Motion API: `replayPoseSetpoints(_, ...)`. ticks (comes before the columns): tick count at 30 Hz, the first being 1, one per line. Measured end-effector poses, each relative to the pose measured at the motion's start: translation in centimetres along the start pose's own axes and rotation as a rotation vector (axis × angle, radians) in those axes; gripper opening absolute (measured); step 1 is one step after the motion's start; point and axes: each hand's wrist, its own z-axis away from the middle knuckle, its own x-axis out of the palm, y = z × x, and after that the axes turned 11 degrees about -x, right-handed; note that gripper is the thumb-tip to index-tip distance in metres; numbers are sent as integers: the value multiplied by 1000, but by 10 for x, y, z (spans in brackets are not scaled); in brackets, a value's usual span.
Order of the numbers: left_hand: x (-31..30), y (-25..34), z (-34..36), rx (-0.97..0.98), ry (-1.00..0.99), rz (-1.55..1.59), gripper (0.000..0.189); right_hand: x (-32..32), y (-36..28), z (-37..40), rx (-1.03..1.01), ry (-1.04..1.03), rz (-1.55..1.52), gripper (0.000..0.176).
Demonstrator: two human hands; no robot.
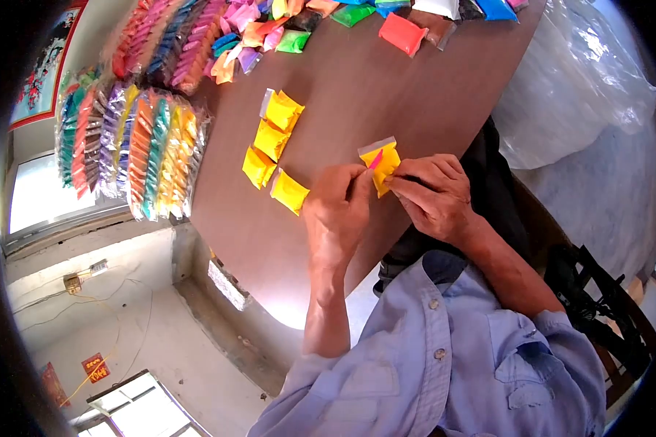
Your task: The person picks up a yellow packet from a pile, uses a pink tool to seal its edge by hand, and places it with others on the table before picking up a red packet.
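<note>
Bending over the brown table (342, 95), the person works both hands close together, forearms reaching up from the shirt (444, 349). The left hand (335, 207) is turned knuckles up, thumb and fingers drawn together by the packet's left edge and the pink piece (377, 159); which one they pinch, I cannot tell. The right hand (437, 193) angles inward, fingers bent, its tips clamped on the right side of the yellow packet (386, 169), which tilts between the hands. Four yellow packs (271, 139) lie left of them.
</note>
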Motion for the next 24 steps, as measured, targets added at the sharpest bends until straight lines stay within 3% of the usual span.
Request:
replayPoseSetpoints(7,7,-22,-23,-22,-19,-49,9,-3,-3,-5,13,3,6,25)
replayPoseSetpoints(14,-2,0,-12,-33,0,-45,8,0,-1,0,3,15,0,26)
replayPoseSetpoints(17,3,4,-6,137,-90,18,9,0,-2,-2,6,11,-2,26)
replayPoseSetpoints(24,9,8,-22,127,-141,-73,10,0,0,-3,0,42,-9,22)
